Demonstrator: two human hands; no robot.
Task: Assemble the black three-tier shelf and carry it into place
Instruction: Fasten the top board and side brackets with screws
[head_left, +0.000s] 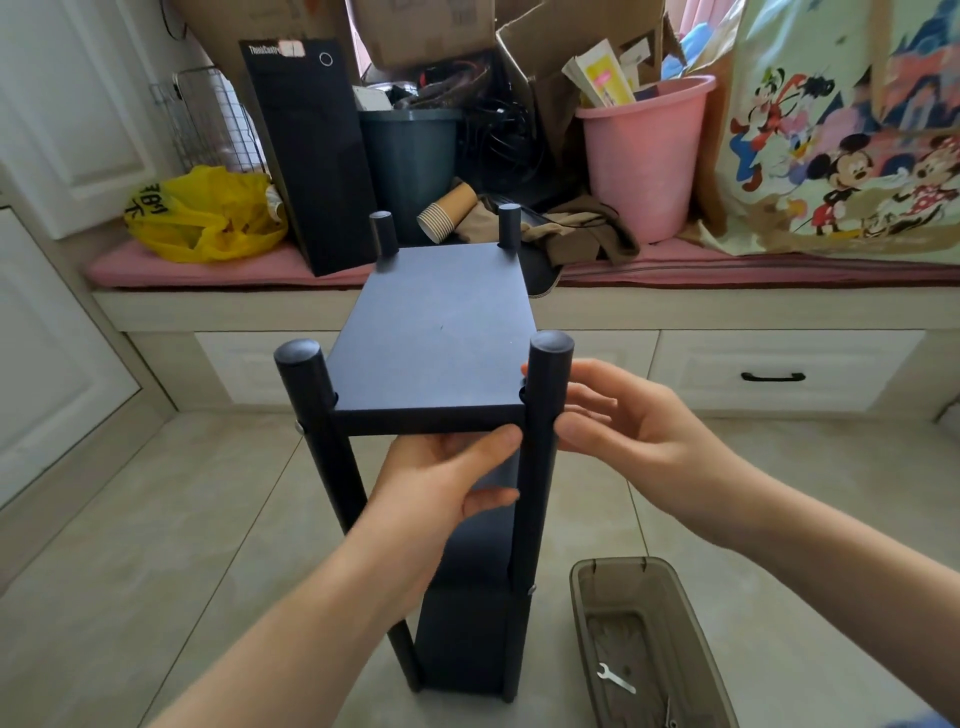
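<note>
Tiled floor (156, 519), left hand (441, 483) pinching shelf (436, 332) front edge — right hand (639, 431) spread beside post (543, 441)

"ThinkCentre" on black computer tower (310, 156)

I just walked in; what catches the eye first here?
A tall black shelf stands mid-floor, both hands at its near right post: left hand below the top board, right hand beside it. Behind, a pink bucket sits on the bench; a wrench lies in the brown bin.

head view, looking forward and down, close above the shelf (434, 332)
</note>
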